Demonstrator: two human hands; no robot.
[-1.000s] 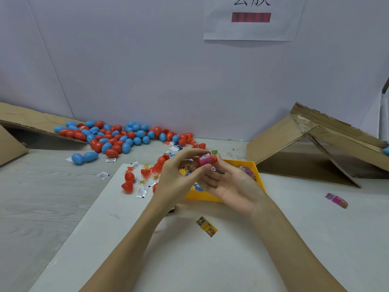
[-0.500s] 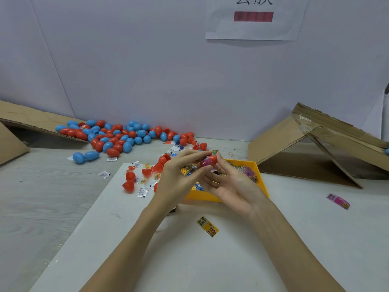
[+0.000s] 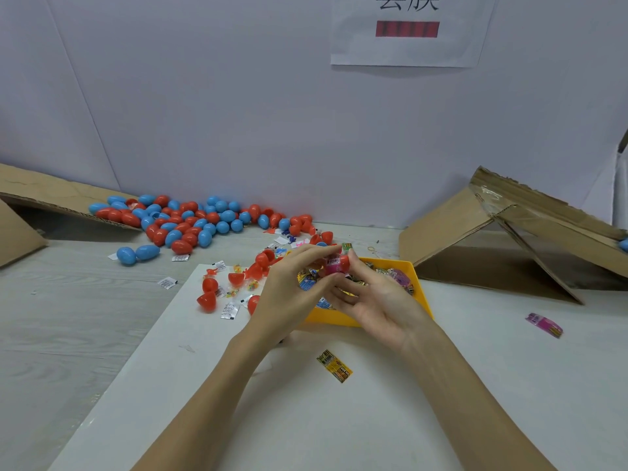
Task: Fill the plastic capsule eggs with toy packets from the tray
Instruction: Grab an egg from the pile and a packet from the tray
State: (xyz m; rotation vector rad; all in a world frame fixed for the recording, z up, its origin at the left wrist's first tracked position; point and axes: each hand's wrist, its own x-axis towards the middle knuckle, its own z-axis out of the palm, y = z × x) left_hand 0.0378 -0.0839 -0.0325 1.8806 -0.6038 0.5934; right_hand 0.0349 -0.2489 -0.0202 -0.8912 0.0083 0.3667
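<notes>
Over the yellow tray (image 3: 419, 294) of toy packets, both hands meet at chest height. My left hand (image 3: 289, 294) pinches a pink toy packet (image 3: 332, 263) between thumb and fingers. My right hand (image 3: 377, 300) holds a red capsule egg half (image 3: 344, 263) with its fingertips, right against the packet. The packet sits partly inside the red half. Open red egg halves (image 3: 208, 300) lie on the white board left of the tray.
A pile of closed red and blue eggs (image 3: 190, 222) lies along the back wall. Loose packets lie on the board: a yellow one (image 3: 334, 366) in front of the tray, a pink one (image 3: 543, 325) at right. Cardboard flaps lean at the far left (image 3: 51, 198) and right (image 3: 503, 232).
The pink packet has gone further into the red egg half between my fingertips. Both hands stayed over the tray, hardly shifting.
</notes>
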